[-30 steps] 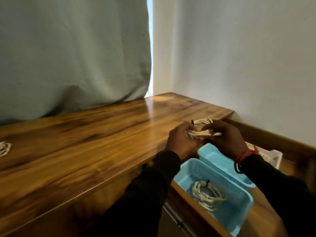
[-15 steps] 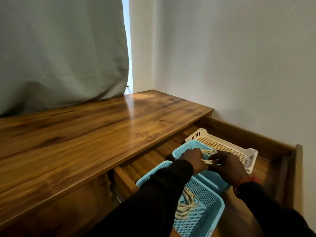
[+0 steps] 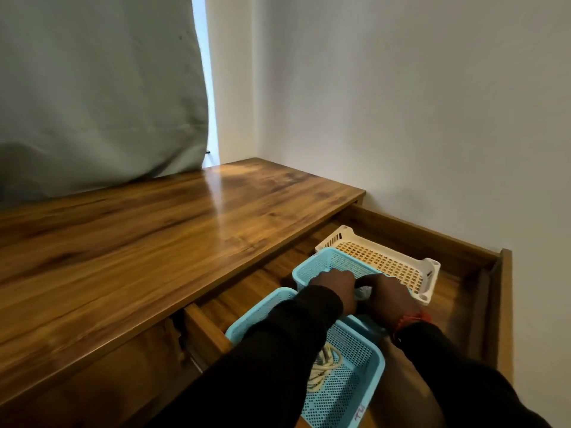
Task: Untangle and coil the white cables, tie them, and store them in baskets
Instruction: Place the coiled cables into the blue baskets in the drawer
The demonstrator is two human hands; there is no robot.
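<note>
The white cable bundle (image 3: 362, 293) sits between my two hands, low inside the middle blue basket (image 3: 321, 267), and I see only a small pale patch of it between the knuckles. My left hand (image 3: 335, 290) curls its fingers down around the bundle from the left; my right hand (image 3: 387, 296) closes on it from the right, a red bracelet (image 3: 412, 321) at that wrist. Both arms wear black sleeves (image 3: 278, 359) that cover much of the baskets. Nearer to me, the near blue basket (image 3: 349, 393) holds a second coiled cable (image 3: 323, 367), partly hidden under my left sleeve, and has a handwritten mark on its front rim that I cannot read. Beyond the hands, a white basket (image 3: 383, 261) lies just behind the middle blue one. All three rest in an open wooden drawer (image 3: 463, 267) under the wooden tabletop (image 3: 154, 242). A grey curtain (image 3: 92, 88) hangs behind the table, beside the white wall (image 3: 401, 103).
</note>
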